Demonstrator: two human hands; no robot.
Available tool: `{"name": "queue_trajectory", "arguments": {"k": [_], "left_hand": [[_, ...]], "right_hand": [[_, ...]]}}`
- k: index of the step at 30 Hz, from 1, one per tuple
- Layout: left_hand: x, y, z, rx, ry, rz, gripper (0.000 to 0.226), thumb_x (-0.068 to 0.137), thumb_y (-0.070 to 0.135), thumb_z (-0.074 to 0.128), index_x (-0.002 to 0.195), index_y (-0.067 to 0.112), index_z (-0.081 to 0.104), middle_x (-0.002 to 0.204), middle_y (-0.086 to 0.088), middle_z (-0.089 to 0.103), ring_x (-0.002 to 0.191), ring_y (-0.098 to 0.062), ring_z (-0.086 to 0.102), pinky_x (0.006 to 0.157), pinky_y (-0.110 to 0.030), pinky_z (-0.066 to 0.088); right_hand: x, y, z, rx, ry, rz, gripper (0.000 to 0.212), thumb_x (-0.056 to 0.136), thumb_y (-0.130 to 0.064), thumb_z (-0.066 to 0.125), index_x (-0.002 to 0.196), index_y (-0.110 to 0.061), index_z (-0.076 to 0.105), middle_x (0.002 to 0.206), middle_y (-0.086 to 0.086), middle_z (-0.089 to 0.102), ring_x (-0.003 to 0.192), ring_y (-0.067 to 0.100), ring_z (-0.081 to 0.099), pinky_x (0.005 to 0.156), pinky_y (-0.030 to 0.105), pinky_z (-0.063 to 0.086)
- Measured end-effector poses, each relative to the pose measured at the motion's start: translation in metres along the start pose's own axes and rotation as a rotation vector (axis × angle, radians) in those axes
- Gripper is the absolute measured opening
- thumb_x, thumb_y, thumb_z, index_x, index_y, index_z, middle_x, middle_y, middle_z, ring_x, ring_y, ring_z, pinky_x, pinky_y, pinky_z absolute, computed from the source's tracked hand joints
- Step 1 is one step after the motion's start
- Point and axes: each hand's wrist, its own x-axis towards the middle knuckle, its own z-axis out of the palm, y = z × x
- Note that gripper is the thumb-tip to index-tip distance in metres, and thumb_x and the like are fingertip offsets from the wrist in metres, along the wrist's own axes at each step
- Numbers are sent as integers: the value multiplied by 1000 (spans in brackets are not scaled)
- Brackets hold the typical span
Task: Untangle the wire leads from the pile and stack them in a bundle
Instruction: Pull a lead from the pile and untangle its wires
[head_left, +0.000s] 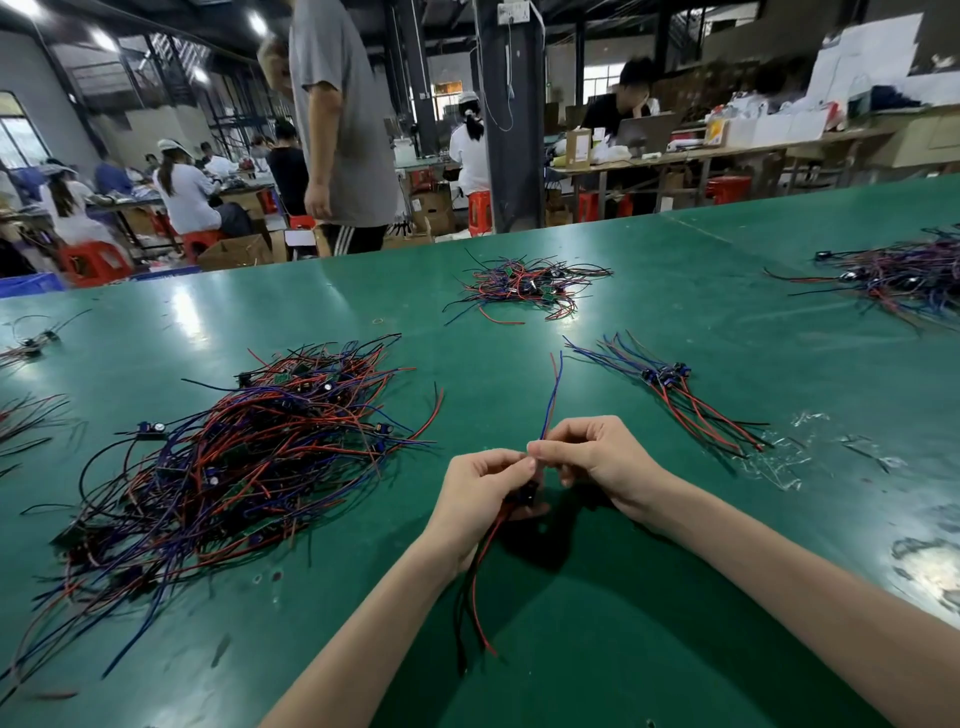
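One lead (551, 397) is held clear of the worktop (623, 571), between the pile (249, 457) on the left and the bundle (670, 379) on the right.

Hands: close together and nearly touching. The left hand (480, 496) is curled round the lead's middle, where a small dark part (527, 496) sits. The right hand (597, 460) pinches the lead just above it. Blue and red tails rise beyond the right hand; red and black tails hang below the left.

Handling, as judged:
- Light; one hand could carry it.
- The tails are thin, limp and springy, so they will droop, hold their curl and snag on neighbours.
- The insulation looks smooth and may slip through a loose pinch.
- The joints at the dark part are probably the weak point, so avoid tugging a single tail.

Grip advice: hold at the dark part, the only stiff section, and stroke the tails straight away from it.

The bundle lies with its dark parts together and its tails fanned both ways; the same alignment appears intended. The pile is large and heavily tangled.
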Motion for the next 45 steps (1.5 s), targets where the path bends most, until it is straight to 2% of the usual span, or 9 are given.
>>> {"name": "queue_trajectory", "arguments": {"k": [8, 12, 16, 20, 24, 28, 31, 39, 45], "left_hand": [[-1, 8, -2, -17, -14, -27, 17, 86, 6, 65, 70, 5, 71, 64, -7, 61, 57, -15, 58, 56, -33, 58], [-2, 10, -1, -20, -40, -36, 19, 87, 1, 62, 69, 2, 68, 58, -9, 59, 53, -14, 56, 56, -32, 58], [-4, 9, 3, 9, -76, -20, 19, 87, -1, 61, 69, 0, 66, 57, -9, 58, 52, -14, 55, 57, -30, 57], [-5, 8, 3, 30, -100, 0, 18, 87, -2, 60, 70, -1, 65, 57, -8, 58, 52, -13, 56, 57, -28, 56], [-4, 9, 3, 50, -94, 10, 17, 87, -2, 60, 70, -2, 64, 57, -8, 58, 51, -13, 56, 57, -27, 56], [-4, 9, 1, 72, -82, 2, 18, 87, -2, 60, 70, -2, 64, 57, -9, 58, 51, -14, 56, 57, -27, 56], [-4, 8, 1, 79, -86, -4, 18, 87, -3, 59, 70, -2, 64, 56, -9, 58, 50, -14, 56, 57, -27, 56], [-4, 11, 0, 91, -116, 3, 21, 88, -1, 60, 68, 1, 67, 59, -9, 59, 52, -15, 56, 56, -29, 56], [-4, 14, -3, 87, -100, -10, 19, 88, -2, 59, 70, 0, 66, 59, -9, 58, 53, -15, 55, 55, -28, 56]], "right_hand": [[3, -2, -3, 171, -56, 172, 10, 72, -8, 75, 66, -9, 67, 60, 1, 57, 50, 7, 47, 47, 18, 44], [9, -6, -10, 341, 55, 240, 19, 61, -10, 75, 75, -3, 65, 55, 1, 51, 46, 8, 47, 46, 18, 46], [17, -8, -21, 463, 170, 290, 4, 75, -2, 69, 73, -2, 66, 51, -1, 51, 41, 6, 44, 41, 15, 42], [24, -11, -38, 604, 273, 348, 16, 78, 1, 67, 62, -1, 66, 51, 0, 54, 37, 4, 44, 38, 13, 41], [26, -5, -39, 295, 359, 183, 12, 73, -3, 76, 69, -3, 65, 54, 2, 54, 42, 7, 44, 42, 16, 43], [23, -2, -38, -427, 440, -260, 19, 74, -13, 80, 63, -10, 65, 55, -5, 55, 48, 5, 45, 51, 11, 37], [22, -1, -36, -637, 458, -495, 21, 76, -13, 78, 62, -9, 62, 60, -4, 56, 53, 6, 46, 55, 11, 36], [24, -15, -39, 439, 399, 177, 25, 87, -8, 61, 63, -2, 57, 49, 3, 46, 34, 11, 38, 36, 19, 38], [22, -21, -36, 742, 256, 364, 27, 92, -13, 52, 68, -3, 54, 49, 3, 46, 37, 9, 38, 34, 14, 37]]}}
